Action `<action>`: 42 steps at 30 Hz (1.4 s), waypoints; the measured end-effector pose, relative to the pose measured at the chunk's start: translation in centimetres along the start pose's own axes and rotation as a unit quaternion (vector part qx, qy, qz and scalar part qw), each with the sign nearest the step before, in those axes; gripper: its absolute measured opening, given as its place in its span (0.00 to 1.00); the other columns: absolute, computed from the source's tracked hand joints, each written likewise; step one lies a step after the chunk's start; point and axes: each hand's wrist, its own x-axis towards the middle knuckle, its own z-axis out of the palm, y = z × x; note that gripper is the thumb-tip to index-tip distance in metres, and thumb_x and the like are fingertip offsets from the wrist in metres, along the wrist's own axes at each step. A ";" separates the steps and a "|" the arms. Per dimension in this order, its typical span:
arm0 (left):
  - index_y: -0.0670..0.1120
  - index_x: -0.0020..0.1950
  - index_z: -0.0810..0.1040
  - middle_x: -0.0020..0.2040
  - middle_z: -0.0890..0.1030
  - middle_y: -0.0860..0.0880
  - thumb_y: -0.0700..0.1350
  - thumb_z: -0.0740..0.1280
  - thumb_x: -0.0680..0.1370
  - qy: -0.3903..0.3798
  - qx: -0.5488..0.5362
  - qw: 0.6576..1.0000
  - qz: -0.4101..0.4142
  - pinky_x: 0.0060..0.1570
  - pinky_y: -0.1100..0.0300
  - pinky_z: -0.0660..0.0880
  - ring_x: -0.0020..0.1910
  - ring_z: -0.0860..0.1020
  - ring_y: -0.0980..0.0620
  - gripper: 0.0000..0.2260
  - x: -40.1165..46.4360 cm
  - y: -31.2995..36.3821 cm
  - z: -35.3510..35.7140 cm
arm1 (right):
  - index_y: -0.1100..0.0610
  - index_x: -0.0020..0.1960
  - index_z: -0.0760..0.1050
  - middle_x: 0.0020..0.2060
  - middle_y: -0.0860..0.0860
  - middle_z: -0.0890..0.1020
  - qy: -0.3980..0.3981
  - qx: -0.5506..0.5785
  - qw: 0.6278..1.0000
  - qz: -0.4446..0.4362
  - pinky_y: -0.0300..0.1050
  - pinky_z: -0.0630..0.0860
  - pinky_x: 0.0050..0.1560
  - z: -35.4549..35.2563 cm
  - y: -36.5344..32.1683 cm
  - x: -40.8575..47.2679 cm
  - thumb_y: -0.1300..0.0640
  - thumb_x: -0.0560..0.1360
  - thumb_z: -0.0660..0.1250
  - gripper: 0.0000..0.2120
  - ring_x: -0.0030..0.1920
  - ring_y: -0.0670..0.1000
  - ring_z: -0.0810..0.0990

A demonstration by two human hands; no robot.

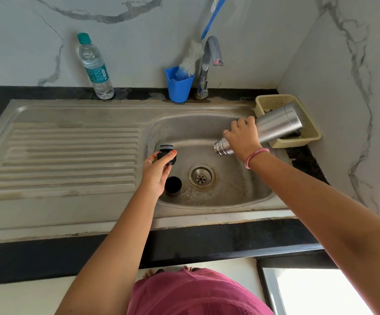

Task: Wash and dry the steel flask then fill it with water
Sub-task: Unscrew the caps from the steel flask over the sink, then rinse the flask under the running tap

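From the head view, the right hand (241, 137) is wrapped around the tapering shoulder of the cylindrical brushed-steel flask (273, 126), fingers (244, 122) curled over its upper side and the palm across the part nearest the neck; the flask is held above the right side of the stainless steel sink basin (248, 194), tilted close to horizontal; its long axis runs from lower left to upper right, the open threaded mouth pointing down-left toward the basin, the base raised over the pale yellow perforated plastic basket (309, 123) at the counter's right end; the left hand (159, 171) pinches a small black stopper cap (167, 154) between thumb and fingertips, above the basin's left side; a black cup-shaped lid (173, 185) stands on the basin floor just left of the round steel drain (201, 176); behind the sink a curved chrome tap (209, 62), a blue plastic cup (180, 85) holding a white-bristled bottle brush (191, 57), and a clear plastic water bottle (94, 67) stand along the wall
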 end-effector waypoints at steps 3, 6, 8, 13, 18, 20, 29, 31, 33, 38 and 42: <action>0.40 0.65 0.75 0.60 0.81 0.43 0.38 0.78 0.70 0.011 0.048 0.999 0.015 0.50 0.65 0.77 0.57 0.81 0.50 0.25 0.9 -0.4 0.1 | 0.51 0.69 0.70 0.63 0.56 0.74 -0.009 0.013 1.000 0.002 0.58 0.63 0.67 0.3 -0.1 0.4 0.52 0.78 0.63 0.19 0.64 0.59 0.71; 0.44 0.52 0.79 0.48 0.84 0.48 0.39 0.79 0.69 0.031 0.157 0.985 0.070 0.50 0.64 0.75 0.46 0.83 0.56 0.15 1.5 -0.5 0.3 | 0.52 0.69 0.68 0.62 0.56 0.74 -0.044 0.093 0.994 0.035 0.60 0.64 0.66 0.7 0.1 0.8 0.54 0.75 0.68 0.24 0.64 0.59 0.72; 0.43 0.49 0.80 0.42 0.83 0.51 0.40 0.80 0.68 0.029 0.239 0.964 0.112 0.44 0.67 0.77 0.38 0.83 0.60 0.14 2.2 -0.4 0.0 | 0.53 0.70 0.66 0.63 0.56 0.73 -0.090 0.175 0.978 0.064 0.62 0.66 0.64 1.1 0.1 1.2 0.50 0.68 0.76 0.35 0.64 0.60 0.72; 0.45 0.48 0.73 0.48 0.80 0.48 0.47 0.82 0.65 0.032 0.474 0.868 0.146 0.43 0.62 0.75 0.51 0.81 0.47 0.21 4.6 0.2 -0.5 | 0.53 0.73 0.61 0.65 0.56 0.73 -0.126 0.372 0.911 0.125 0.63 0.69 0.63 2.6 -0.5 2.1 0.47 0.62 0.79 0.45 0.65 0.61 0.72; 0.40 0.76 0.60 0.69 0.72 0.41 0.44 0.78 0.70 -0.052 0.621 0.773 0.118 0.60 0.59 0.68 0.68 0.72 0.42 0.41 6.9 1.0 0.5 | 0.53 0.72 0.62 0.62 0.54 0.75 -0.071 0.596 0.777 0.193 0.59 0.74 0.61 4.6 -1.9 2.7 0.51 0.60 0.79 0.45 0.61 0.58 0.76; 0.40 0.77 0.60 0.73 0.67 0.40 0.44 0.77 0.71 -0.080 0.676 0.726 0.102 0.65 0.54 0.68 0.70 0.70 0.42 0.40 8.0 0.8 0.9 | 0.55 0.69 0.65 0.55 0.52 0.77 -0.033 0.674 0.706 0.216 0.48 0.76 0.53 5.2 -2.5 2.6 0.55 0.61 0.79 0.41 0.53 0.53 0.78; 0.38 0.71 0.68 0.70 0.66 0.39 0.43 0.74 0.75 -0.159 0.804 0.567 0.086 0.61 0.53 0.72 0.63 0.75 0.40 0.28 12.5 -0.3 1.1 | 0.50 0.64 0.69 0.52 0.47 0.79 0.031 0.802 0.518 0.295 0.45 0.77 0.53 6.8 -6.1 3.5 0.58 0.61 0.82 0.36 0.51 0.47 0.80; 0.38 0.69 0.69 0.69 0.69 0.39 0.42 0.73 0.75 -0.169 0.832 0.522 0.089 0.60 0.53 0.73 0.64 0.74 0.40 0.25 13.4 -0.9 0.9 | 0.52 0.65 0.68 0.52 0.46 0.79 0.044 0.807 0.499 0.313 0.45 0.78 0.55 6.9 -6.7 4.1 0.59 0.62 0.82 0.36 0.51 0.46 0.80; 0.39 0.69 0.69 0.68 0.69 0.40 0.40 0.71 0.76 -0.171 0.858 0.476 0.094 0.60 0.52 0.73 0.65 0.73 0.40 0.23 14.2 -1.6 0.7 | 0.52 0.64 0.69 0.51 0.47 0.80 0.057 0.811 0.483 0.326 0.48 0.78 0.57 7.0 -7.4 4.6 0.58 0.61 0.82 0.36 0.51 0.47 0.81; 0.40 0.71 0.66 0.69 0.66 0.40 0.37 0.70 0.76 -0.172 0.886 0.423 0.078 0.59 0.48 0.74 0.67 0.70 0.39 0.25 15.6 -2.9 0.3 | 0.45 0.58 0.69 0.51 0.45 0.81 0.069 0.812 0.477 0.329 0.50 0.79 0.57 7.2 -8.7 5.5 0.57 0.61 0.83 0.33 0.51 0.45 0.81; 0.41 0.72 0.65 0.69 0.65 0.41 0.34 0.67 0.78 -0.167 0.890 0.420 0.063 0.60 0.47 0.73 0.68 0.69 0.39 0.23 16.5 -3.7 0.3 | 0.43 0.54 0.68 0.50 0.45 0.81 0.072 0.806 0.495 0.316 0.49 0.78 0.59 7.3 -9.4 5.7 0.59 0.61 0.83 0.31 0.51 0.43 0.81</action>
